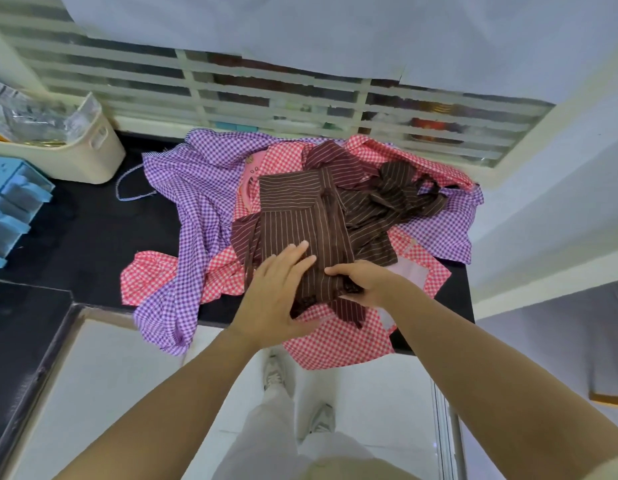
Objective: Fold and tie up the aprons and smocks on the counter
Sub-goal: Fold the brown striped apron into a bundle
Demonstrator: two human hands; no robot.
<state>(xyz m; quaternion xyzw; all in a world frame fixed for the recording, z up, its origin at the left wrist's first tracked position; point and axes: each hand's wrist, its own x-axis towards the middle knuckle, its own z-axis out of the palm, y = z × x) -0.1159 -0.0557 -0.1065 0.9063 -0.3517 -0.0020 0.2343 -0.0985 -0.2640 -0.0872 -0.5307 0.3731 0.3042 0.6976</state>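
A brown striped apron (pixel 300 216), partly folded, lies on top of a heap of garments on the black counter (pixel 89 237). Its loose straps (pixel 397 199) trail to the right. Under it are a red-and-white checked smock (pixel 335 337), hanging over the front edge, and a purple checked smock (pixel 193 202) spreading left. My left hand (pixel 276 296) rests flat on the near end of the brown fold, fingers straight. My right hand (pixel 363 282) grips the fold's near right edge, with the thumb on top and the fingers tucked under the cloth.
A cream plastic bin (pixel 75 157) with clear bags stands at the back left. Blue drawer units (pixel 9 209) sit at the far left. A louvred window (pixel 266 95) runs behind the counter. A white wall (pixel 543 188) closes the right side. My feet are on the white floor below.
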